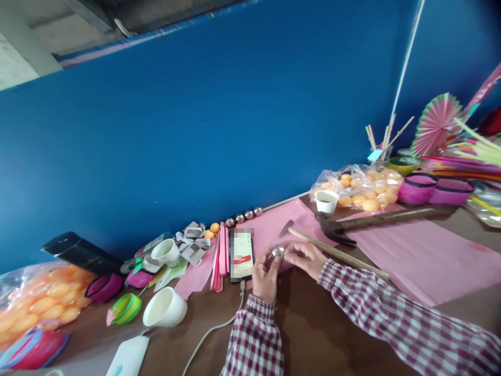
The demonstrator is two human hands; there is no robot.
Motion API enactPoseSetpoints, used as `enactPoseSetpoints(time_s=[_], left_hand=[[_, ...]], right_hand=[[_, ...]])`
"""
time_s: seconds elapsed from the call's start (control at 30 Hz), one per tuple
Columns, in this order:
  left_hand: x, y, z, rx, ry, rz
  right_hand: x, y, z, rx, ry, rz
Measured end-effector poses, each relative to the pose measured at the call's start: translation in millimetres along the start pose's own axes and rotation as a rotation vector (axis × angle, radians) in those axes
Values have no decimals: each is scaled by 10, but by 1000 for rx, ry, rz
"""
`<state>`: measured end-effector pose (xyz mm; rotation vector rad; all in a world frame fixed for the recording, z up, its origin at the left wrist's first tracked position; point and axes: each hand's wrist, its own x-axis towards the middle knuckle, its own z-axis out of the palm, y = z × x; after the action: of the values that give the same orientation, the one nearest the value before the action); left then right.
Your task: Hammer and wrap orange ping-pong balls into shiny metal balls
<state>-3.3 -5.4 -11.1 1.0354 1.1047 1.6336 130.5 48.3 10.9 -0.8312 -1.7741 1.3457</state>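
Observation:
Both my hands meet over the brown table's middle, pinching a small shiny silver ball [278, 251] between their fingertips. My left hand [264, 272] grips it from the left and my right hand [306, 257] from the right; both wear checked red-and-white sleeves. A phone [241, 255] lies just left of my hands on a charging cable [213, 330]. Several similar silver balls [243, 216] line up by the blue wall behind the phone. A thin wooden stick [344, 256] and a hammer [340, 228] lie beyond my right hand on pink paper [410, 256].
Bags of orange balls sit at the far left [35, 305] and back right [360, 190]. White cups [164, 308] [326, 201], pink-and-black bowls [417, 188], a folded pink paper stack [221, 256], paper scraps [193, 243], a black box [80, 253] and paper fans [436, 122] crowd the table.

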Motion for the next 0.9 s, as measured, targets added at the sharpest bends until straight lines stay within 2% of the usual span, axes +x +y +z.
enactPoseSetpoints(time_s=[0.37,0.67,0.9], left_hand=[[-8,73,8,163,13,42],[-7,34,-3,145,37,15],[-14,14,11,80,41,-8]], right_hand=[[15,29,-30,11,-9,62],[54,155,-17,190,39,66],[57,182,-24,281,-12,25]])
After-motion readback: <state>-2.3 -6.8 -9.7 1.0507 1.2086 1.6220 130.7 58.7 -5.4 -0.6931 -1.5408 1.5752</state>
